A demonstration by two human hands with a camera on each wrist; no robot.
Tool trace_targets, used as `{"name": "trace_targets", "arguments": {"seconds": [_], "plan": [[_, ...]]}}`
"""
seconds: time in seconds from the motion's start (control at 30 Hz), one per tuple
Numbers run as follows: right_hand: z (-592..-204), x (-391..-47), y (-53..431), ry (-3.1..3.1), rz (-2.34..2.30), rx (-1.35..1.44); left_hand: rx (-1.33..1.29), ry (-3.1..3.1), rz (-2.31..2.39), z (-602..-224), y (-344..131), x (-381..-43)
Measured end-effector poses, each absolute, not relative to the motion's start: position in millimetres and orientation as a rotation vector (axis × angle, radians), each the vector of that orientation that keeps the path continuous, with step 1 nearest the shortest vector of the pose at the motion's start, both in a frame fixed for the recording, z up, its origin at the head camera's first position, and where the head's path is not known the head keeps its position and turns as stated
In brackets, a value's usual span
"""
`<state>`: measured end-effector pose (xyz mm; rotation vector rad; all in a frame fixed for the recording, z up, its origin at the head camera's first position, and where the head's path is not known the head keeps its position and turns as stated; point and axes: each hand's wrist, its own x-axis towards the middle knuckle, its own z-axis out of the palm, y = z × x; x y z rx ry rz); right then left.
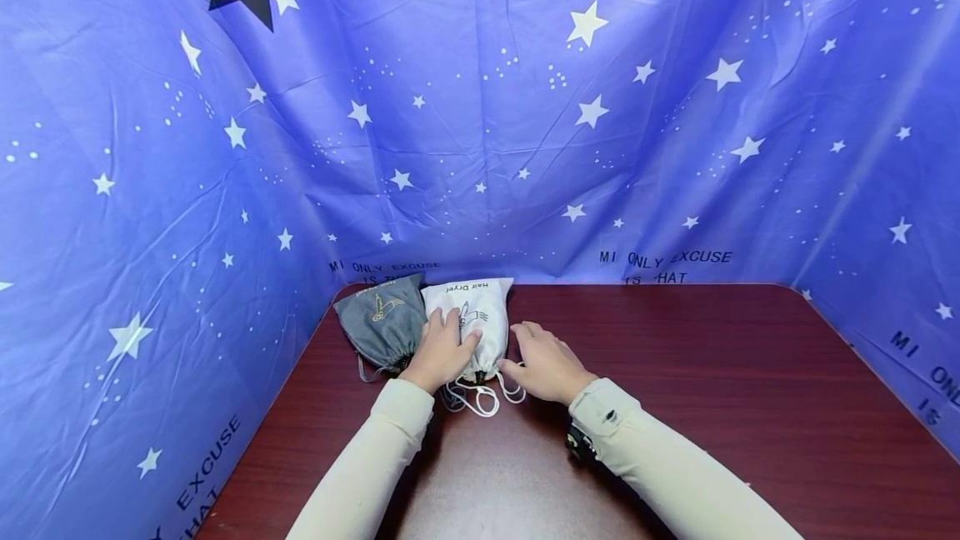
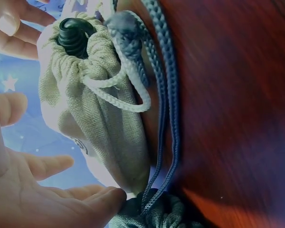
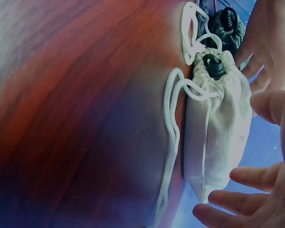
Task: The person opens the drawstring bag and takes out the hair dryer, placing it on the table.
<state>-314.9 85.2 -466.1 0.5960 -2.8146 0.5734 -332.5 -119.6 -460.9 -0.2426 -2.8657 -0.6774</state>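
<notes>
A white drawstring bag (image 1: 491, 338) printed "Hair Dryer" lies on the table, its gathered mouth toward the person. My left hand (image 1: 442, 348) is over its left side, fingers extended and spread. Just off the bag's right edge is my right hand (image 1: 551, 363), fingers apart and loosely bent, nothing in its grasp. A coiled black cable (image 3: 213, 66) pokes out of the bag's mouth. White drawstrings (image 3: 172, 109) trail from it onto the wood. Left of it lies a grey drawstring bag (image 1: 378, 327) with a gold hair dryer print, partly behind my left hand.
The dark red wooden table (image 1: 675, 357) extends to the right and toward the person. Blue star-printed cloth (image 1: 480, 132) hangs behind it and along both sides. Dark grey cords (image 2: 168, 95) run beside the white bag in the left wrist view.
</notes>
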Motion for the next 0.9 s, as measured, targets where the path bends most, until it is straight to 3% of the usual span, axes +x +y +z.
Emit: {"name": "trace_targets", "arguments": {"seconds": [0.9], "plan": [[-480,-332,58,-2.762,0.725,0.553,-0.240,-2.871,-0.713,-472,-116,-342]]}}
